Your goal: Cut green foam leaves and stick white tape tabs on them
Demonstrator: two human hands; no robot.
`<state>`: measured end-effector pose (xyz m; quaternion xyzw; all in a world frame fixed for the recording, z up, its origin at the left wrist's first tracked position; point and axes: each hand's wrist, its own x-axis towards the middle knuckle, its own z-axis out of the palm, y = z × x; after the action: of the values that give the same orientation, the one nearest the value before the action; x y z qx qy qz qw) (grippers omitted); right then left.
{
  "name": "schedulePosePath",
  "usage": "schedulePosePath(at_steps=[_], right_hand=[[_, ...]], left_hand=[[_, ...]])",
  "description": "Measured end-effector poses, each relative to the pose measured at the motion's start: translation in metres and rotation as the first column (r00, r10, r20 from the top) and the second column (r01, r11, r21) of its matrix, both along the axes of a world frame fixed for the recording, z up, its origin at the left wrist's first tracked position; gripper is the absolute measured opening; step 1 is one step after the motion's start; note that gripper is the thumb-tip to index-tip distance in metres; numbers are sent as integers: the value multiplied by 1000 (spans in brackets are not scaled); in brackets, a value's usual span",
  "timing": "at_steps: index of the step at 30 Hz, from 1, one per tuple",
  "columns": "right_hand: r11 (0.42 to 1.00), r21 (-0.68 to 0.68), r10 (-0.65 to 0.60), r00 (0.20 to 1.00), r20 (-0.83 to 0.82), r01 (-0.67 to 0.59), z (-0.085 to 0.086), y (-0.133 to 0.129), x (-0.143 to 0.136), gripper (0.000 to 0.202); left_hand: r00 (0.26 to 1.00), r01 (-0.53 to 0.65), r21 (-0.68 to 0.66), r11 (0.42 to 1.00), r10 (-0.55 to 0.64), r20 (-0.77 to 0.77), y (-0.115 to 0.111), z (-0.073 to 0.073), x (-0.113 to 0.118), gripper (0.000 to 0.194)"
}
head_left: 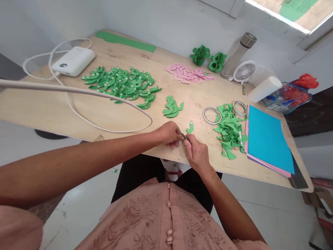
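Near the table's front edge, my left hand (170,134) and my right hand (197,150) meet, both with closed fingers. Between them runs a small dark, thin tool (181,133), its ends hidden by my fingers; I cannot make out what it is or what else the left fingers pinch. Just beyond my right hand lies a green paper piece (190,127) with a white patch. A small stack of curved green pieces (171,107) lies beyond my left hand. Right of my right hand is a heap of green scraps (229,126).
A white cable (111,93) loops up from the table at left, beside a white power box (75,60). Many green pieces (125,83), pink pieces (187,73), tape rings (212,115), blue sheets (267,135), a small fan (244,71) and a bottle (238,52) stand around.
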<state>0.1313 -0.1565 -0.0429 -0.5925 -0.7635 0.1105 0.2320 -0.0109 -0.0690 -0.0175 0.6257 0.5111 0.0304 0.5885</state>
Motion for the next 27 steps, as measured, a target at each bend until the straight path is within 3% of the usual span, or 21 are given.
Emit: schedulePosePath(at_steps=[9,17,27], right_hand=[[997,43,65,998,7,-66,-2,-2,4,31],[985,34,167,979,117,-172,1,3,9,35],[975,47,209,971,114,-216,0,9,12,37]], left_hand=[[999,41,15,999,-41,-36,2,1,0,10],[995,77,-7,997,-76,66,4,0,-5,16],[991,87,-3,996,-87,104,5,0,-6,15]])
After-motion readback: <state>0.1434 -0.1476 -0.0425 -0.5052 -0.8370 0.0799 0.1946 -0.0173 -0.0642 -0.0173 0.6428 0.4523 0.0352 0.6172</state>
